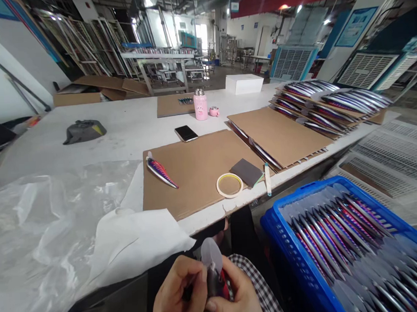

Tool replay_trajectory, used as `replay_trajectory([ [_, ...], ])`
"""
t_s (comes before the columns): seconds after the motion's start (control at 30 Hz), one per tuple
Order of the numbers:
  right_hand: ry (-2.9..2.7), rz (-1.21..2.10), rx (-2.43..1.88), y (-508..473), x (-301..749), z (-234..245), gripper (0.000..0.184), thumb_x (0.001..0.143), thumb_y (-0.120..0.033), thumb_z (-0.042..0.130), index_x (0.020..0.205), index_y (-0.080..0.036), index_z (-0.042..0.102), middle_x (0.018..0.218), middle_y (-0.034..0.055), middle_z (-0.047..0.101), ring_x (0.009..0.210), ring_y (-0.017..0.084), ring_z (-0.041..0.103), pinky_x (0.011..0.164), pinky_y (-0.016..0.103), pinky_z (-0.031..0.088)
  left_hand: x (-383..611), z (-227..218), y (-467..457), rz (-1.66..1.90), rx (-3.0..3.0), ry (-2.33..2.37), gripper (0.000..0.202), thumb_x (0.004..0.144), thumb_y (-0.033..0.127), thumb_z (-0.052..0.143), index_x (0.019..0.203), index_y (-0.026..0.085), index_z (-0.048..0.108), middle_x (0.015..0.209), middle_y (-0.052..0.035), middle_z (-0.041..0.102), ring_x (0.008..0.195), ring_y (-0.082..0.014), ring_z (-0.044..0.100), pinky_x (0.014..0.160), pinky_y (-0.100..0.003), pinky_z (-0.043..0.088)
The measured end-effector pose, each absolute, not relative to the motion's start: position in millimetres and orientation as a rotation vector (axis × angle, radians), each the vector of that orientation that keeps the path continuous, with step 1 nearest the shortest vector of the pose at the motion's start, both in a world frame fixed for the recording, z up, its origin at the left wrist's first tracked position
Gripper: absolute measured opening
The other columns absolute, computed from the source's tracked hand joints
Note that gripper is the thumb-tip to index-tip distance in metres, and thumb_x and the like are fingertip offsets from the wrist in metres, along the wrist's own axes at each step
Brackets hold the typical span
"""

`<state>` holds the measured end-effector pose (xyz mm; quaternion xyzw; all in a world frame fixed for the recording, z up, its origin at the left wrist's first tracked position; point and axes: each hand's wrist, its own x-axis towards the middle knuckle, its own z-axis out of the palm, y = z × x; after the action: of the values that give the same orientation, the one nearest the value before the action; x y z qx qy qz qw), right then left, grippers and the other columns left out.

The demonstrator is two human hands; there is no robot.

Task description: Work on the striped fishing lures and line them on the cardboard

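Observation:
My right hand point(242, 294) is wrapped around a fishing lure point(215, 279) low in the view, over my lap. The lure's clear rounded lip point(211, 252) points up, and its body is dark with red on the side. My left hand point(182, 290) is closed in a pinch against the lure's head, by the base of the lip. Whether those fingertips grip the lip's edge or some small piece is hidden. Another lure point(162, 172), purple and red with a silver belly, lies on the cardboard sheet point(191, 161) on the table.
A blue basket point(286, 245) of lures stands at my right. On the table are a tape roll point(230, 186), a dark sanding pad point(247, 172), a phone point(186, 133), a pink bottle point(200, 105) and stacked cardboard layers point(280, 133) with lures between. Plastic sheeting point(52, 238) covers the left.

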<state>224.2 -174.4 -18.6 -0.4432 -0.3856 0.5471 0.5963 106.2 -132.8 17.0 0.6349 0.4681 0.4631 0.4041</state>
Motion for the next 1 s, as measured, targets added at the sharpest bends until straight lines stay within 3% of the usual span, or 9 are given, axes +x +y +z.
replay_trajectory([
  [0.47, -1.044, 1.072, -1.273, -182.9, 226.3, -35.2, 0.065, 0.058, -0.012, 0.074, 0.120, -0.026, 0.059, 0.115, 0.0044, 0.065, 0.106, 0.028, 0.060, 0.090, 0.035, 0.049, 107.2, 13.3, -135.1, 1.065, 1.337, 1.212, 0.008, 0.076, 0.028, 0.064, 0.077, 0.025, 0.056, 0.064, 0.0068, 0.060, 0.057, -0.0091, 0.054, 0.056, -0.012, 0.046],
  [0.6, -1.066, 1.056, -1.311, -181.8, 227.5, -28.8, 0.064, 0.060, -0.011, 0.071, 0.121, -0.025, 0.058, 0.115, 0.0041, 0.065, 0.106, 0.026, 0.061, 0.092, 0.034, 0.048, 102.4, 7.2, -131.4, 0.986, 1.514, 1.147, 0.003, 0.081, 0.027, 0.059, 0.083, 0.025, 0.057, 0.070, 0.0053, 0.062, 0.061, -0.0111, 0.060, 0.058, -0.016, 0.050],
  [0.77, -1.109, 0.979, -1.340, -177.9, 229.5, -23.0, 0.059, 0.064, -0.012, 0.069, 0.121, -0.023, 0.058, 0.111, 0.0044, 0.067, 0.102, 0.024, 0.062, 0.091, 0.033, 0.049, 99.6, 9.3, -124.7, 1.060, 1.995, 1.162, 0.018, 0.079, 0.023, 0.061, 0.097, 0.026, 0.059, 0.094, -0.0003, 0.062, 0.066, -0.0114, 0.061, 0.061, -0.019, 0.053],
  [1.0, -1.185, 0.988, -1.373, -177.8, 232.0, -23.9, 0.067, 0.060, -0.002, 0.066, 0.122, -0.026, 0.056, 0.113, 0.0014, 0.066, 0.104, 0.021, 0.061, 0.093, 0.029, 0.046, 98.7, 11.9, -116.6, 0.983, 2.238, 1.131, 0.011, 0.084, 0.019, 0.052, 0.091, 0.024, 0.060, 0.092, -0.0016, 0.062, 0.068, -0.0108, 0.062, 0.059, -0.017, 0.052],
])
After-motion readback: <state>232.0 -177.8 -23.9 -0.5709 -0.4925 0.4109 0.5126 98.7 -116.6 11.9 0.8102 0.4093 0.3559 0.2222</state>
